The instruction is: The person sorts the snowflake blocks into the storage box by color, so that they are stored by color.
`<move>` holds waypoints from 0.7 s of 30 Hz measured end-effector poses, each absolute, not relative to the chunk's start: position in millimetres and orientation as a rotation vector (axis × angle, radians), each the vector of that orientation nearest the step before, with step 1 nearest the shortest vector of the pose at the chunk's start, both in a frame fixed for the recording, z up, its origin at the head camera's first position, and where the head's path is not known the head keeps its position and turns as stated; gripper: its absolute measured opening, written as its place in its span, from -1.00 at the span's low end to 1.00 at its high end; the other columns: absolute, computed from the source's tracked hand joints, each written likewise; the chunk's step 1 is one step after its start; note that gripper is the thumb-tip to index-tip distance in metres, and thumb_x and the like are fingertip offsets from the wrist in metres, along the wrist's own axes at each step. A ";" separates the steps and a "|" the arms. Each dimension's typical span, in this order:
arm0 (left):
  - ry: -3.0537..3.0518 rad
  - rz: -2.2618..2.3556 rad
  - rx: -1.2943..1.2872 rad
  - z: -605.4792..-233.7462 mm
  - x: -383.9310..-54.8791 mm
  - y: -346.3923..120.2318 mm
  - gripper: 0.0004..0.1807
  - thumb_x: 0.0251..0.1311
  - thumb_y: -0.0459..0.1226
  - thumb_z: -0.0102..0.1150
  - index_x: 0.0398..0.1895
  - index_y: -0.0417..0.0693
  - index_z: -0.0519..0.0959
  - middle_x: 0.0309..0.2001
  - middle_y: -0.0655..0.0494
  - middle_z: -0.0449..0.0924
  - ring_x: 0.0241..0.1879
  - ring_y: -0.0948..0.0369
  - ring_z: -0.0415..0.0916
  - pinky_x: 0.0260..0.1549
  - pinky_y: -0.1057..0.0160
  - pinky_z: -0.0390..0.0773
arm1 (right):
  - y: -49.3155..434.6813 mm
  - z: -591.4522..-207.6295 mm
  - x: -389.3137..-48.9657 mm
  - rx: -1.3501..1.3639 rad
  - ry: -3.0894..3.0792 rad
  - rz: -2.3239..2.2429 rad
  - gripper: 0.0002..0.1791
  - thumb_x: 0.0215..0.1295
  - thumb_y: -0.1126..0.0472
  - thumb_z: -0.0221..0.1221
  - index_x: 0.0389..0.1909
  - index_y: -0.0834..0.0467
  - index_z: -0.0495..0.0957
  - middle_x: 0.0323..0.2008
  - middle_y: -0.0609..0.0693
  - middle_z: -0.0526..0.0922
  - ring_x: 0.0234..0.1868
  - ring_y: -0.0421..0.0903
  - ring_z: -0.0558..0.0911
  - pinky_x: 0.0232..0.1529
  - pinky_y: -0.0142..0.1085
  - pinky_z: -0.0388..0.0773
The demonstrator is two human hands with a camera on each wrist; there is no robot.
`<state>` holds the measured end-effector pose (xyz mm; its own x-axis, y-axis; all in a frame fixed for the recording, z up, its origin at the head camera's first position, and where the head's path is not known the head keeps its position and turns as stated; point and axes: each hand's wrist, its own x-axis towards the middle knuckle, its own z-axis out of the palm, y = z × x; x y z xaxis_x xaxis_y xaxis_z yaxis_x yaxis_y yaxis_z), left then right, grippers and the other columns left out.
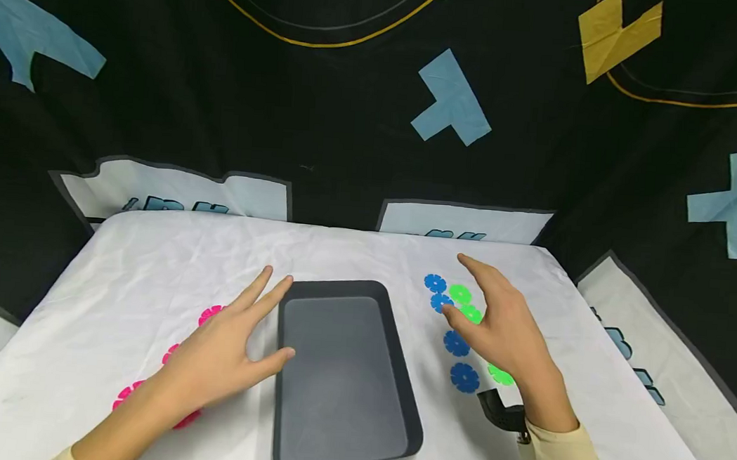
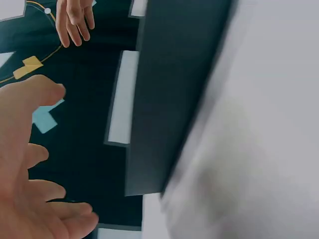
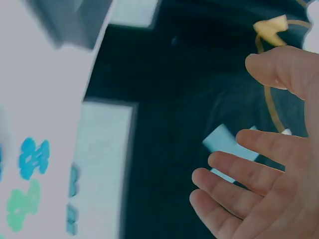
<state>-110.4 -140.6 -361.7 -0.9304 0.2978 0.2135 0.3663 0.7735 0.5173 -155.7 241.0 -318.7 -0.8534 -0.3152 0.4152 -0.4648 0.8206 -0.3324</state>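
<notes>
A dark grey baking pan (image 1: 347,376) lies on the white cloth between the hands, with nothing in it. My left hand (image 1: 221,355), fingers spread and holding nothing, hovers at the pan's left rim. Beneath it are several pink flower-shaped discs (image 1: 208,314), partly hidden by the hand and forearm. Off the pan's right side, my right hand (image 1: 502,329) hangs over blue flower-shaped discs (image 1: 464,378) and green ones (image 1: 460,294), its thumb and fingers apart. The right wrist view shows that palm (image 3: 279,194) holding nothing. In the left wrist view the pan's side (image 2: 174,89) stands beside the left hand.
White cloth (image 1: 367,254) covers the table. Behind it hangs a black curtain (image 1: 324,129) with blue and yellow shapes on it. A black strap piece (image 1: 500,412) sits at the right wrist, by the sleeve cuff (image 1: 558,446).
</notes>
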 end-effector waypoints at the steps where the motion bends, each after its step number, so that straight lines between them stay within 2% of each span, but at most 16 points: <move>1: -2.855 -0.891 -0.544 -365.8 -110.9 -140.5 -0.03 0.12 0.27 0.18 0.53 0.52 -0.10 0.56 0.22 -0.23 0.33 -0.05 0.29 -0.31 0.08 0.61 | 244.2 -322.3 -160.0 0.574 -2.669 0.617 -0.19 0.17 -0.04 0.31 0.44 0.01 0.26 0.34 0.01 0.38 0.30 0.03 0.39 0.18 0.12 0.41; 3: -2.870 -0.931 -0.569 -373.0 -111.6 -139.7 -0.01 0.11 0.21 0.25 0.54 0.49 -0.09 0.55 0.13 -0.19 0.37 -0.07 0.21 -0.17 0.04 0.62 | 250.8 -330.0 -168.1 0.535 -2.702 0.630 -0.21 0.17 -0.03 0.30 0.42 0.03 0.29 0.31 0.04 0.41 0.26 0.06 0.43 0.15 0.13 0.43; 5: -2.879 -0.949 -0.593 -378.4 -112.5 -138.0 0.02 0.08 0.14 0.32 0.54 0.44 -0.06 0.54 0.03 -0.13 0.40 -0.09 0.14 0.01 -0.06 0.54 | 257.2 -337.1 -175.9 0.501 -2.750 0.637 -0.23 0.18 -0.03 0.30 0.41 0.05 0.30 0.28 0.06 0.44 0.22 0.08 0.46 0.11 0.13 0.46; 7: -2.888 -0.954 -0.615 -381.9 -112.8 -136.3 0.01 0.07 0.08 0.36 0.55 0.34 0.00 0.53 -0.07 -0.06 0.40 -0.12 0.14 0.10 -0.12 0.47 | 263.2 -344.6 -183.1 0.479 -2.799 0.644 -0.24 0.17 -0.01 0.30 0.39 0.08 0.32 0.25 0.08 0.46 0.19 0.09 0.47 0.09 0.11 0.48; 16: -2.890 -0.948 -0.660 -388.7 -112.2 -134.0 -0.13 0.02 -0.12 0.41 0.39 -0.27 0.30 0.39 -0.33 0.19 0.34 -0.16 0.25 0.13 -0.11 0.43 | 281.6 -385.8 -209.4 0.406 -2.936 0.761 -0.32 0.16 0.05 0.33 0.31 0.12 0.41 0.23 0.10 0.49 0.13 0.14 0.52 0.06 0.09 0.51; 21: -2.872 -0.957 -0.670 -391.0 -116.0 -132.4 -0.17 -0.01 -0.18 0.42 0.33 -0.35 0.35 0.36 -0.31 0.26 0.31 -0.14 0.29 0.13 -0.10 0.44 | 284.4 -404.9 -219.6 0.404 -2.982 0.757 -0.36 0.19 0.06 0.32 0.28 0.18 0.45 0.24 0.16 0.48 0.20 0.17 0.48 0.15 0.12 0.44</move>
<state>-116.0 -132.4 -391.0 -0.9057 0.3877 0.1712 0.4129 0.7162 0.5626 -219.6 284.4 -404.9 -0.9654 -0.2407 0.1002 -0.2594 0.8473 -0.4635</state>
